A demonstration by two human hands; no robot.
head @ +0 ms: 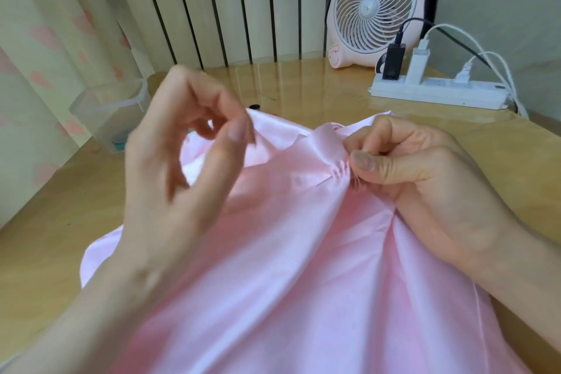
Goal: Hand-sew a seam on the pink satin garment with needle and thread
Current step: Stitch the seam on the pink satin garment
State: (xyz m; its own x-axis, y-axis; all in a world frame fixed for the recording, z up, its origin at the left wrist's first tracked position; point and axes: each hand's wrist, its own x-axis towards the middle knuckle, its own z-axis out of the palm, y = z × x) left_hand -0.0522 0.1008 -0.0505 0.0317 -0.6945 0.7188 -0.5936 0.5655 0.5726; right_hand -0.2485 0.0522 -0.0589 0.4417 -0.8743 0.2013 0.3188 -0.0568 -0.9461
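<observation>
the pink garment (273, 252) is lying spread across the wooden table (60, 206) and draping off the near edge toward the person. both bare hands are working at its far end. the right hand (425, 179) is pinching a small gathered bunch of the cloth between thumb and curled forefinger, with the other fingers folding into the palm. the satin is puckering into tight little pleats right at the thumb tip, and a few frayed strands are sticking out just below. any needle in that pinch is too small to make out. the left hand (182, 161) is hovering above the cloth to the left, blurred, its fingers curling loosely and its thumb reaching toward a raised peak of the fabric edge. whether it is gripping that edge or only touching it, i cannot tell. a thin pink thread (481, 328) is trailing down the garment's right side near the right forearm. behind the hands a pink and white fan (375, 6) is standing at the back of the table, just beside a white power strip (440, 92) with several plugs sitting in it. a clear plastic tub (109, 112) is sitting near the table's left edge, in front of a curtain (39, 39) printed with pink hearts.
</observation>
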